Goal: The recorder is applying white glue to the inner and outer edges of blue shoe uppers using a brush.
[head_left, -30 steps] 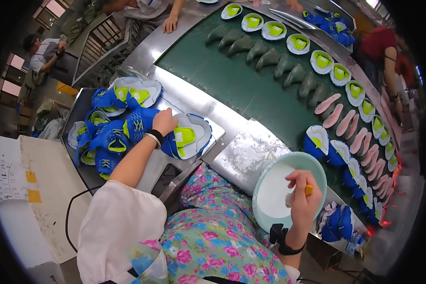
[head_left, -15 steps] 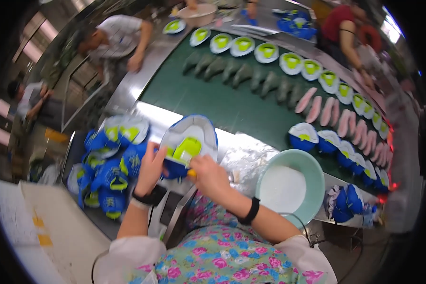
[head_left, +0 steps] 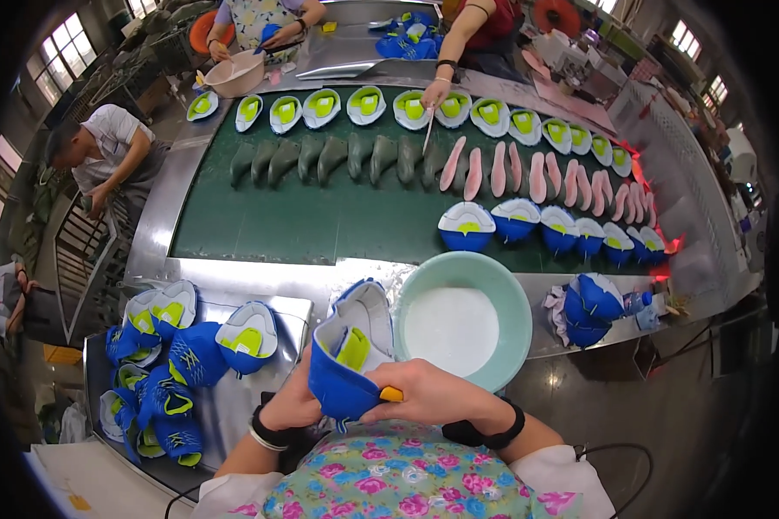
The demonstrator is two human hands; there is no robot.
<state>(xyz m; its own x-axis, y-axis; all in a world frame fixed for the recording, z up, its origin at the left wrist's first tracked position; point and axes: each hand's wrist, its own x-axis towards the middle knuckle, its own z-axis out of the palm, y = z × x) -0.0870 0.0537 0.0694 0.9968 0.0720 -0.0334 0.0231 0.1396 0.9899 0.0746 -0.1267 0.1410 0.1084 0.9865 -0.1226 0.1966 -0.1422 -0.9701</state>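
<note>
A blue shoe upper (head_left: 342, 381) with a pale lining and lime tongue is tilted in front of my apron. My left hand (head_left: 294, 403) grips its left side, the fingers partly hidden behind it. My right hand (head_left: 424, 391) is closed round a tool with a yellow handle (head_left: 391, 394) and presses against the upper's right edge. The tool's working end is hidden. Just beyond my right hand stands a pale green basin (head_left: 518, 316) containing something white. To the left, several more blue uppers (head_left: 197, 353) lie heaped on a metal tray (head_left: 277, 381).
Across the table runs a green conveyor belt (head_left: 260, 221), carrying rows of uppers (head_left: 466, 227), dark foot-shaped lasts (head_left: 333, 162) and pink insoles (head_left: 473, 173). A co-worker's hand (head_left: 435, 93) holds a thin stick over the far row. Blue uppers (head_left: 593, 303) and a bottle (head_left: 645, 311) stand right.
My view has swung, so the belt and basin appear farther left. The upper is now nearer my body and tipped more upright, both hands still on it. A co-worker's hand now reaches over the belt.
</note>
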